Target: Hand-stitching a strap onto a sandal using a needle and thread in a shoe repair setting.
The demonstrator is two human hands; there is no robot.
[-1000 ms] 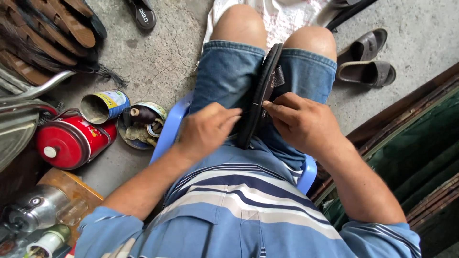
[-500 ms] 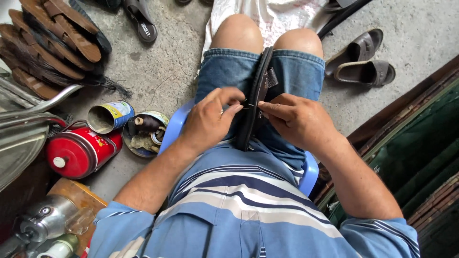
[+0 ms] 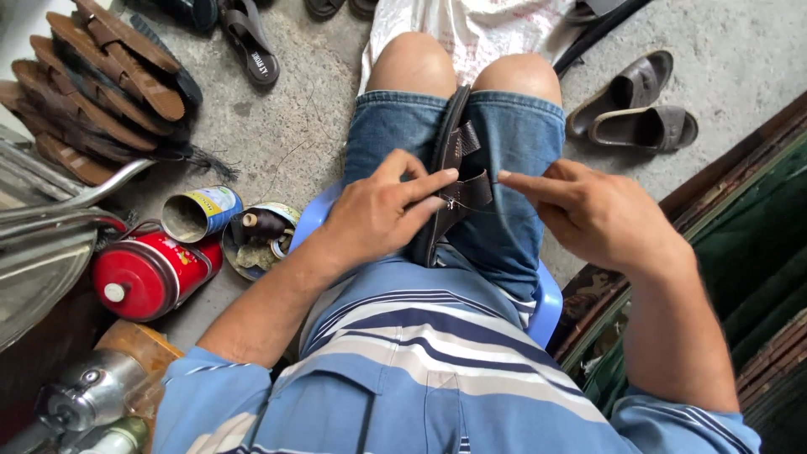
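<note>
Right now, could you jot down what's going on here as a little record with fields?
Setting: person seated on a blue stool, concrete floor
Held between thighs: dark sandal, on edge
Left hand: fingers on the sandal's strap
Right hand: beside the strap, fingertips pinched; whether it grips a thread cannot be told
Left of stool: red canister, open tin, round tin of spools
Around: stacked soles, brown sandal pair

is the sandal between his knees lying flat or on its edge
On its edge: the dark sandal stands clamped between the thighs, sole side-on, left hand pressing its strap.
</note>
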